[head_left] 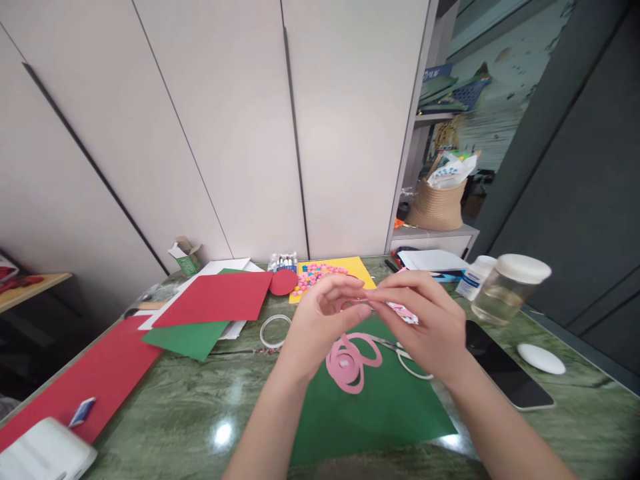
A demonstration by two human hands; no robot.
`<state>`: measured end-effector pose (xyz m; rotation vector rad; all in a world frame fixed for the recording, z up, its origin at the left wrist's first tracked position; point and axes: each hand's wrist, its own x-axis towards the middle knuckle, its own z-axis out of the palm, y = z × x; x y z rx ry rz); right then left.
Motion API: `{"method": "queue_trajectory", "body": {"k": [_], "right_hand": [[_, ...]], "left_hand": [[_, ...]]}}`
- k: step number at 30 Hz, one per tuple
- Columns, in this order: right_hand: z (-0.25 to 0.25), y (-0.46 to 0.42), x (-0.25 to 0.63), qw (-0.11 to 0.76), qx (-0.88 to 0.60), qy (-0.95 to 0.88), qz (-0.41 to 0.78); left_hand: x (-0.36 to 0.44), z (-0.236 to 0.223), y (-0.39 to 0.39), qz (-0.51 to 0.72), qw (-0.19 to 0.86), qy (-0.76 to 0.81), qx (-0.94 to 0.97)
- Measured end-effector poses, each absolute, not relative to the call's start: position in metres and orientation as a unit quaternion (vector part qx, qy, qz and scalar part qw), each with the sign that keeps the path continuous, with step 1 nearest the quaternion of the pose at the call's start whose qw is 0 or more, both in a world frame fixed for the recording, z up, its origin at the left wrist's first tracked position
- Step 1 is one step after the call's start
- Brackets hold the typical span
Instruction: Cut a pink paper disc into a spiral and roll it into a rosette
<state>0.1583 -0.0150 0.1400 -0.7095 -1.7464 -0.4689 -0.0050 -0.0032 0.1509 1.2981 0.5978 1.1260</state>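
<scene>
**Bare forearms (273, 427) up front, stretched over a green sheet (373, 421)**

So the right hand (423, 320) has its fingertips pinching a thin pink piece (343, 305), mostly hidden between both hands. The left hand (323, 319) curls around it; honestly can't tell how tight. Pink paper loops (344, 368) sit below on the green sheet, scissors (399, 348) just beside them. Beads (315, 275) are further back.

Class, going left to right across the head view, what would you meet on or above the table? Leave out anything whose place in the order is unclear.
Small blue-and-white item → open box → white ring → left hand → right hand → lidded jar.
</scene>
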Motion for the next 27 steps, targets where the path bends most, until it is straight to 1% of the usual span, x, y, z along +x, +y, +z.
{"method": "queue_trajectory", "body": {"k": [7, 14, 19, 27], "right_hand": [[0.145, -0.016, 0.161, 0.545, -0.29, -0.762, -0.197], [0.146, -0.017, 0.168, 0.5, -0.292, -0.797, -0.173], [0.148, -0.019, 0.172, 0.459, -0.296, -0.825, -0.144], [0.147, -0.022, 0.171, 0.439, -0.317, -0.832, -0.121]], "left_hand": [[-0.005, 0.15, -0.002, 0.466, 0.596, 0.269, 0.596], [-0.006, 0.151, -0.003, 0.452, 0.588, 0.257, 0.62], [-0.005, 0.151, -0.003, 0.44, 0.561, 0.271, 0.647], [-0.005, 0.153, -0.005, 0.427, 0.527, 0.292, 0.675]]}}
